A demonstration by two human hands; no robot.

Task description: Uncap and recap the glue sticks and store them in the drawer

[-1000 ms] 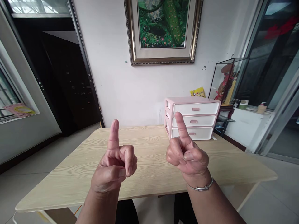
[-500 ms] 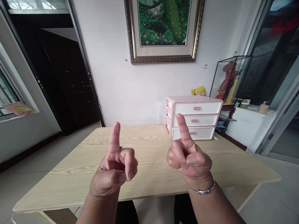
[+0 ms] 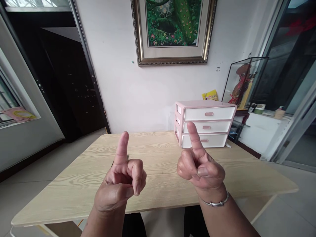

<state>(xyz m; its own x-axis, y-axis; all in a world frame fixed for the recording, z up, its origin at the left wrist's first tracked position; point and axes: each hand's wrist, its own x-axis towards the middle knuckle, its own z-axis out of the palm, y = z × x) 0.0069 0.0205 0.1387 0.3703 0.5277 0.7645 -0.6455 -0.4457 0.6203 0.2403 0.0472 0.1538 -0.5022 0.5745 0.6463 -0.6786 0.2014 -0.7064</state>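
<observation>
Both hands are raised over the near part of the wooden table [image 3: 158,184], palm side toward me. My left hand [image 3: 122,179] points its index finger straight up, with the other fingers curled in and the thumb folded across. Nothing shows in its grip. Just behind that index finger a small dark thing [image 3: 127,157] peeks out, mostly hidden, and I cannot make out what it is. My right hand [image 3: 202,169], a silver bangle [image 3: 216,203] at its wrist, also holds up only its index finger. Its thumb meets the folded fingers, with nothing visible between them.
A pink and white three-drawer box [image 3: 206,126] stands at the table's back right, beyond my right fingertip. Behind it shows a yellow packet [image 3: 210,95]. A framed picture [image 3: 172,61] hangs on the wall. At the right is a glass display case [image 3: 239,82]; a dark doorway [image 3: 61,75] is at the left.
Both hands keep the same pointing shape. They sit very slightly lower in view, and the left index finger leans a little more to the right. Nothing was taken hold of.
</observation>
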